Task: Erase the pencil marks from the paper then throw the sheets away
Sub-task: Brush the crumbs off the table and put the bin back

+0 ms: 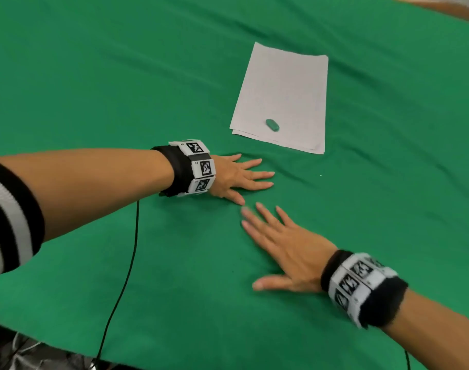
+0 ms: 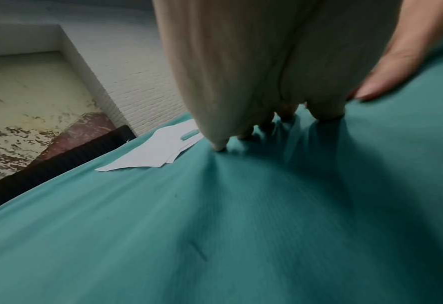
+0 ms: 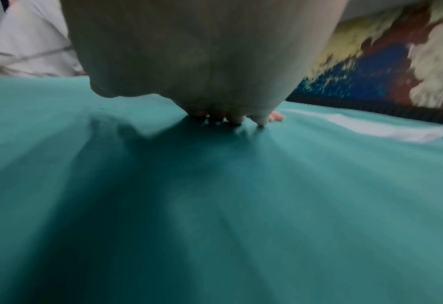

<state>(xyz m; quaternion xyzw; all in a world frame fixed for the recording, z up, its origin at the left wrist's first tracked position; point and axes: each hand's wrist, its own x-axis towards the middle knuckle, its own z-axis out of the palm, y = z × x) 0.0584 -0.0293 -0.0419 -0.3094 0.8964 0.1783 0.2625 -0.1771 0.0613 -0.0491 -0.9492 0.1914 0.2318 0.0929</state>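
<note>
A small stack of white paper sheets (image 1: 284, 97) lies on the green cloth, right of centre. A small green eraser (image 1: 272, 124) rests on the sheets near their front edge. My left hand (image 1: 241, 178) lies flat on the cloth just in front of the sheets, fingers straight and spread, holding nothing. My right hand (image 1: 278, 244) lies flat nearer to me, fingers pointing at the left hand, also holding nothing. In the left wrist view the sheets (image 2: 147, 153) and the eraser (image 2: 189, 134) show beyond the fingers. The right wrist view shows the sheets (image 3: 371, 128) as a pale strip at right.
A green cloth (image 1: 121, 76) covers the whole table. A black cable (image 1: 126, 268) hangs from my left wrist over the table's near edge. The floor shows past the table's far edge (image 2: 46, 170) in the wrist views.
</note>
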